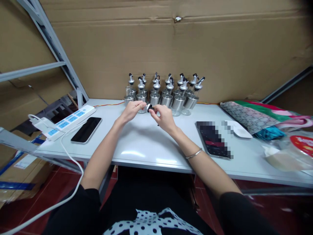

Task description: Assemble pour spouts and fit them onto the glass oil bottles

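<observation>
Between my two hands is a small silver and black pour spout [148, 107], held just above the white table [144, 140]. The fingers of my left hand [133, 111] are closed in a pinch at its silver end. At the black end, my right hand [164, 118] has thumb and fingers closed on it; part of the spout is hidden there. Just behind stand several glass oil bottles with metal sleeves [167, 99], most topped with similar spouts. The front-left bottle [129, 98] shows a bare glass neck.
On the left lie a white power strip [69, 121] with a cable and a dark-screened phone [87, 130]. To the right are another phone [213, 140], a white object [238, 129], patterned fabric [256, 116] and a tape roll [290, 155]. A cardboard wall [137, 49] rises behind.
</observation>
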`<state>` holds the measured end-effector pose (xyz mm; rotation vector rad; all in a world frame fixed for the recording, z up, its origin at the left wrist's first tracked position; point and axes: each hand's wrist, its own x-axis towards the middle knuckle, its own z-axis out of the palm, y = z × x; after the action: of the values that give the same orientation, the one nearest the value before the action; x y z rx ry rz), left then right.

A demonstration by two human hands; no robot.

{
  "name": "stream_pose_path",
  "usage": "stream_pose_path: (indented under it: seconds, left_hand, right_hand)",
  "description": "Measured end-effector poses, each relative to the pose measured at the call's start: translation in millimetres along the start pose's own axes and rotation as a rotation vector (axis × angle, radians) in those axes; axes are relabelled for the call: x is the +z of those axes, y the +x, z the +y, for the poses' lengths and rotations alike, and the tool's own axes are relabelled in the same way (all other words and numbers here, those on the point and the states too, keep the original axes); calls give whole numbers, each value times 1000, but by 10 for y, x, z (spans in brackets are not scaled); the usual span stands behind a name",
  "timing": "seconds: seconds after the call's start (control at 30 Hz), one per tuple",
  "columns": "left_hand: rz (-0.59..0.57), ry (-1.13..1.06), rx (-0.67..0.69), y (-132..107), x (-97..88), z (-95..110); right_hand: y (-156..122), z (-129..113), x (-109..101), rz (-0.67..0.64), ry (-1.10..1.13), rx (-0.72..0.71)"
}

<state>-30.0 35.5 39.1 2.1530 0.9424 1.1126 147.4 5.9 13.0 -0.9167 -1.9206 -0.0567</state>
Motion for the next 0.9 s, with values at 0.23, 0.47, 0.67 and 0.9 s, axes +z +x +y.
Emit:
stream_pose_path:
  seconds: [0.23, 0.47, 0.67, 0.9]
  left_hand:
    - [-119, -216, -186, 18, 3, -96]
    - [-160, -261, -246, 13, 30, -157]
    - [57, 113, -16, -105, 223, -229]
    - [113, 325, 138, -203, 373, -188]
  right_hand:
    - [-5, 65, -11, -83, -300, -253]
    - [-9, 30, -66, -191, -322, -240]
    - [-70, 116, -105, -206, -70, -52]
    - [-75, 216, -103, -219, 632, 471]
